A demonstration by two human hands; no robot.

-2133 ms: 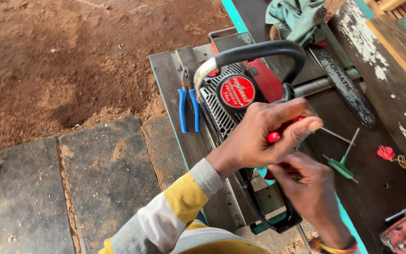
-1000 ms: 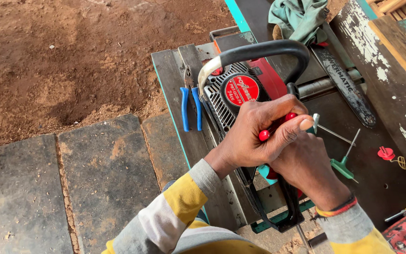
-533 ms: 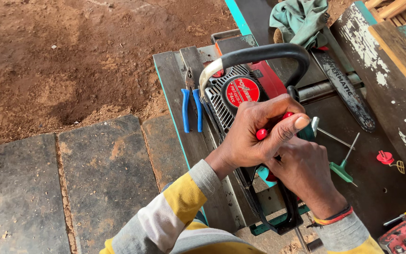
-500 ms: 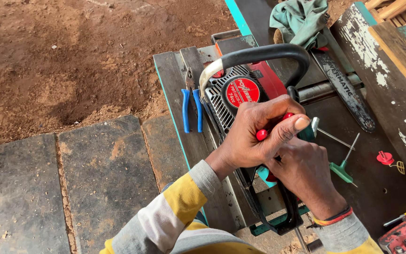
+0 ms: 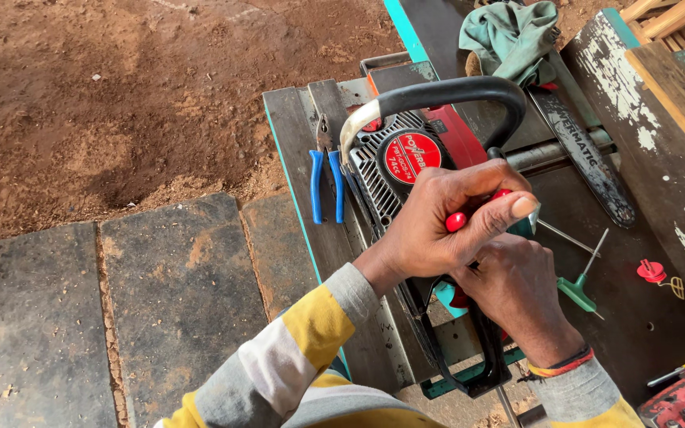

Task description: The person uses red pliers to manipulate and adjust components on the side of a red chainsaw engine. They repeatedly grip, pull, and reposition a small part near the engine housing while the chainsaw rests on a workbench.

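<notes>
Dark wood planks form my bench (image 5: 311,143), and the red-and-black chainsaw (image 5: 430,166) lies on it just beside blue-handled pliers (image 5: 327,178). My left hand (image 5: 445,222) is clamped on a red-handled tool (image 5: 469,214) over the saw body. My right hand (image 5: 517,293) curls closed just beneath, touching the saw. A green-handled driver (image 5: 576,289) lies nearby.

Glossy plastic chainsaw housing (image 5: 438,150), matt rubber-gripped pliers (image 5: 327,178), flaking painted wood bench (image 5: 660,143)
</notes>
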